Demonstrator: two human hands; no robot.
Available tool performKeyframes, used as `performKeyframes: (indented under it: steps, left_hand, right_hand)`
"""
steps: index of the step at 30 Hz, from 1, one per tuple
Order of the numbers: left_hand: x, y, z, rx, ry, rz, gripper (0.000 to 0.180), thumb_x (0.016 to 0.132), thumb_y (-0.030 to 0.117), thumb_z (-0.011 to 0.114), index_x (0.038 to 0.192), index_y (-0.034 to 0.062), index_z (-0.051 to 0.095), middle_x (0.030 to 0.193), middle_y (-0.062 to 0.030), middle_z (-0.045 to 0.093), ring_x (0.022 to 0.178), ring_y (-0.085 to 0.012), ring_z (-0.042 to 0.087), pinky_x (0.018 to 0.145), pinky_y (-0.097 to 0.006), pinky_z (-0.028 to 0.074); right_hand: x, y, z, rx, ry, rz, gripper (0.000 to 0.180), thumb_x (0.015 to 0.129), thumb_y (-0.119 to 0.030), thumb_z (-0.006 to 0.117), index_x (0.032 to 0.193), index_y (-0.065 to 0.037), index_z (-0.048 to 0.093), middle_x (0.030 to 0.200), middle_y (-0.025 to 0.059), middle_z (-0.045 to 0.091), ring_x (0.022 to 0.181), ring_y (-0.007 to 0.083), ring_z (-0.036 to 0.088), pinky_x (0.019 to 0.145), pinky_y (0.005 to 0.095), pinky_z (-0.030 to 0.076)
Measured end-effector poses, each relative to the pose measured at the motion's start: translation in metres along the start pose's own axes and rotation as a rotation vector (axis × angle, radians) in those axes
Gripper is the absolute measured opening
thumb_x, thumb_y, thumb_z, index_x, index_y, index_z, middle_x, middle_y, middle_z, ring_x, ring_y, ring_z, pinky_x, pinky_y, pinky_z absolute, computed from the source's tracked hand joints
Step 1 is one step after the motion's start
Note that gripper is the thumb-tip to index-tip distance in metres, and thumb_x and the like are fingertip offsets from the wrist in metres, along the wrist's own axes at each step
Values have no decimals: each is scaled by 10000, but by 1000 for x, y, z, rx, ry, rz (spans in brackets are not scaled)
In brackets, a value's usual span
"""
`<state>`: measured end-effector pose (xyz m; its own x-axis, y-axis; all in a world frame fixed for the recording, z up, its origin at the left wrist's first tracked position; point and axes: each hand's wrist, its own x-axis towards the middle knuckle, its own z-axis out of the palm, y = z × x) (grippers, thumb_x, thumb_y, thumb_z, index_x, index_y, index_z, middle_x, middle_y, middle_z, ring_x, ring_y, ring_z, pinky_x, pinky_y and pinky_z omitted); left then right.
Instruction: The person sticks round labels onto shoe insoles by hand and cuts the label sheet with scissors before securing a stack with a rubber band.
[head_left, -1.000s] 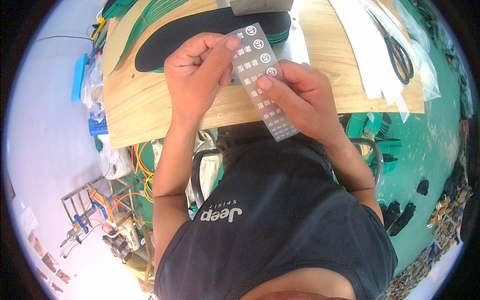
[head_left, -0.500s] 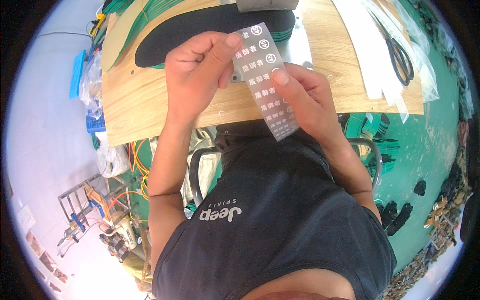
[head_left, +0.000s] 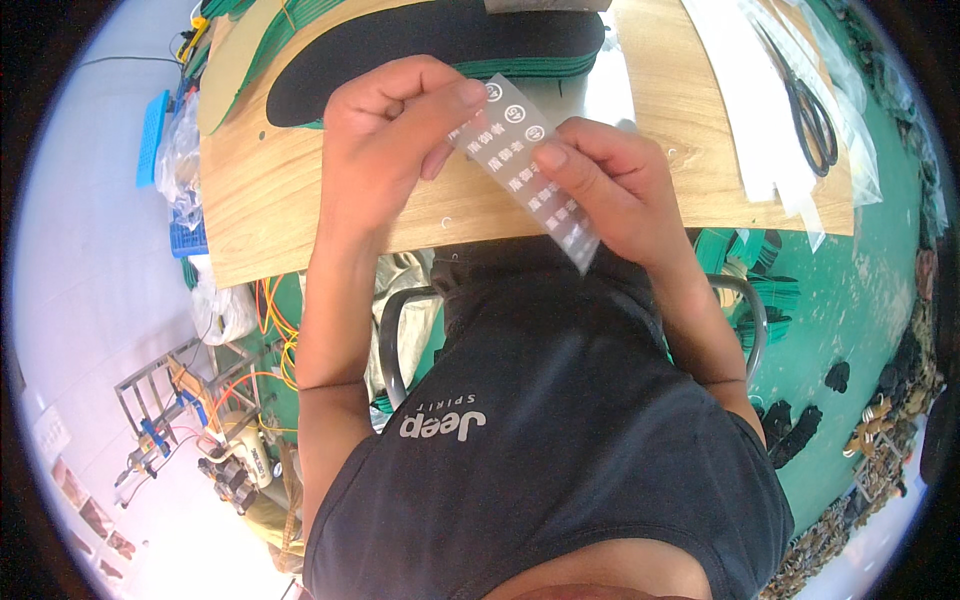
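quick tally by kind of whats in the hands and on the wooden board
hands: 2, the left hand and the right hand, both pinching the strip
clear label strip: 1
black insole on the wooden board: 1
black scissors: 1
white paper strips: a loose pile, cannot count
total counted: 5

Bare wooden tabletop (head_left: 300, 200) open at nine o'clock of the left hand (head_left: 385, 140), black insole (head_left: 430, 45) with green-edged stack blocking at twelve o'clock, scissors (head_left: 810, 105) and clear plastic strips (head_left: 745, 110) crowding two o'clock of the right hand (head_left: 615, 185), label strip (head_left: 525, 165) bridging both hands
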<state>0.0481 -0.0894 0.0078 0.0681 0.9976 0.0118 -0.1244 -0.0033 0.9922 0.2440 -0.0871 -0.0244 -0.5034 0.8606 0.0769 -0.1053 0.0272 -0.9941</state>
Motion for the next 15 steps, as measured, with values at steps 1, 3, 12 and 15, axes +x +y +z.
performKeyframes:
  steps: [1, 3, 12, 15]
  left_hand:
    - [-4, 4, 4, -16, -9, 26, 93, 849, 60, 618, 815, -24, 640, 609, -5, 561, 456, -22, 397, 416, -168, 268]
    - [-16, 14, 13, -51, -24, 75, 115, 861, 64, 605, 793, -26, 626, 608, -7, 552, 458, -23, 393, 417, -167, 268]
    - [-4, 5, 2, 94, -136, -139, 182, 898, 152, 596, 785, 11, 624, 622, 26, 523, 500, -25, 424, 446, -182, 314]
    - [17, -8, -15, 462, 32, 216, 196, 899, 203, 605, 835, 23, 647, 621, 45, 515, 534, -26, 458, 470, -183, 349]
  right_hand:
    - [0, 3, -3, 13, -8, -15, 252, 920, -200, 566, 804, 18, 618, 659, -33, 541, 611, 20, 469, 506, 198, 363]
    - [-7, -2, -15, 227, -172, 36, 234, 916, -188, 568, 834, 22, 632, 694, -19, 571, 648, 27, 498, 541, 198, 381]
    - [-7, -9, -10, 409, -224, 144, 165, 870, -118, 592, 872, 33, 657, 755, 6, 620, 688, 34, 527, 599, 188, 404]
    - [-4, -12, -9, 467, -37, 284, 154, 861, -112, 577, 857, 25, 648, 718, 13, 620, 605, 39, 541, 530, 181, 412]
